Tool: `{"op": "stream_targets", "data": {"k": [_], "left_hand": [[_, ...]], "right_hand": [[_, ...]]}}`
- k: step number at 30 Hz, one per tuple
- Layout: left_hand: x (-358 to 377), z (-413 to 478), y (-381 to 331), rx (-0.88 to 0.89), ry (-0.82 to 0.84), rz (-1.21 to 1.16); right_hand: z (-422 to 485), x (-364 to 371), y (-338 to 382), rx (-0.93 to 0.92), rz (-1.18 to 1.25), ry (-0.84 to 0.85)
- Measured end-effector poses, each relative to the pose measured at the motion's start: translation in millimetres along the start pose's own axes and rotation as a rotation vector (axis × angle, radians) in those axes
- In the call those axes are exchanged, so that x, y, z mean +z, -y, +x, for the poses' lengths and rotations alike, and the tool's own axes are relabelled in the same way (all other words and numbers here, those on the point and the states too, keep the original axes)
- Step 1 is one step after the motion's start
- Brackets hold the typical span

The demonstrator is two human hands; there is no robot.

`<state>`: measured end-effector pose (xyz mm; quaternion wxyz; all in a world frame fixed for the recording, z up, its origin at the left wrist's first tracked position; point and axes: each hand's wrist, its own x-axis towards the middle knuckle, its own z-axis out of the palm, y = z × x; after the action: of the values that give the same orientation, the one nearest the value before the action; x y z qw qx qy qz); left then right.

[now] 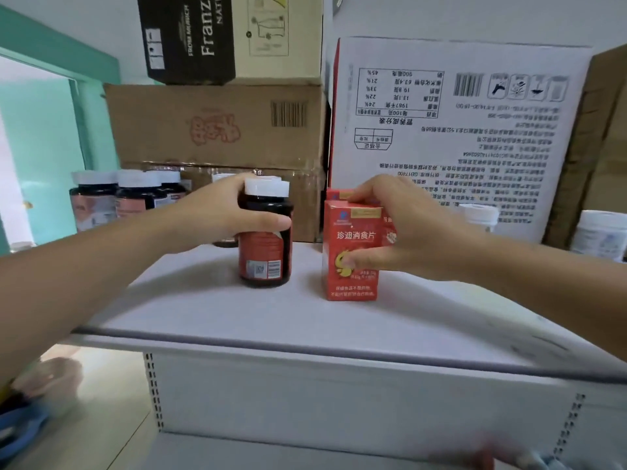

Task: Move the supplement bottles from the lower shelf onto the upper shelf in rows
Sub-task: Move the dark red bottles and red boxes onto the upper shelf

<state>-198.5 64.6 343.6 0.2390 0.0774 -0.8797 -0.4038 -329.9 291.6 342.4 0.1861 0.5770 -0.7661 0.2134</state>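
From the head camera: the left hand [217, 215] curls its fingers round a dark, white-capped bottle with a red label [266, 256] standing on the white upper shelf [203, 310]. To its right, the right hand [403, 228] pinches a red cardboard box [351, 283] top and front. This looks like the placing step. Next, both need releasing in line with the far-left bottles [135, 195].

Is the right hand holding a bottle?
No, the right hand grips a red box, while the left hand holds the dark bottle.
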Motion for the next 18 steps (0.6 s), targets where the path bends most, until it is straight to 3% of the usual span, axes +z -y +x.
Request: {"op": "stream_targets", "data": {"k": [10, 18], "left_hand": [[-10, 24, 34, 0.116, 0.015, -0.065], [-18, 21, 36, 0.175, -0.001, -0.075]], "right_hand": [[42, 17, -7, -0.031, -0.539, -0.049], [43, 29, -16, 0.032, -0.593, -0.110]]}}
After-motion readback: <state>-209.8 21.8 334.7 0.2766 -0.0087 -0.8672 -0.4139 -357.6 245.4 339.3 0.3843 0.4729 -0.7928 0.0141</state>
